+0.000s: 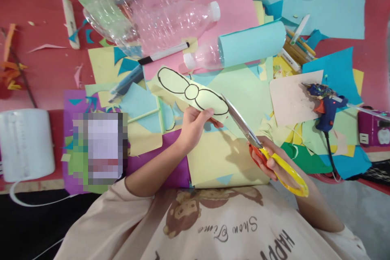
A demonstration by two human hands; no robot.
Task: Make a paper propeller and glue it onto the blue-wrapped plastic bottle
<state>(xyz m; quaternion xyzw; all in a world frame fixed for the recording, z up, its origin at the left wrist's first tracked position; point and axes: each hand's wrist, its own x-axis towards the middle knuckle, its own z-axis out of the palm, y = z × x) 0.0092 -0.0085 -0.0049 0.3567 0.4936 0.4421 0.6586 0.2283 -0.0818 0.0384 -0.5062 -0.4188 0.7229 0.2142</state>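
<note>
My left hand (196,126) pinches the lower edge of a pale yellow-green paper strip (179,83), with its thumb on top near the right part. A bow shape of two long loops and a centre circle is drawn on the strip in black. My right hand (268,158) is wrapped round the handles of a pair of scissors (243,125) with yellow and red grips. The blades point up and left, their tips at the right end of the strip beside the drawn loop. Coloured paper sheets lie beneath both hands.
Clear plastic bottles (173,22) lie along the back, one wrapped in light blue paper (252,44). A black-and-white marker (164,53) lies behind the strip. On the right is a blue glue gun (329,111) with its cord. A blurred phone-like object (103,146) is at left.
</note>
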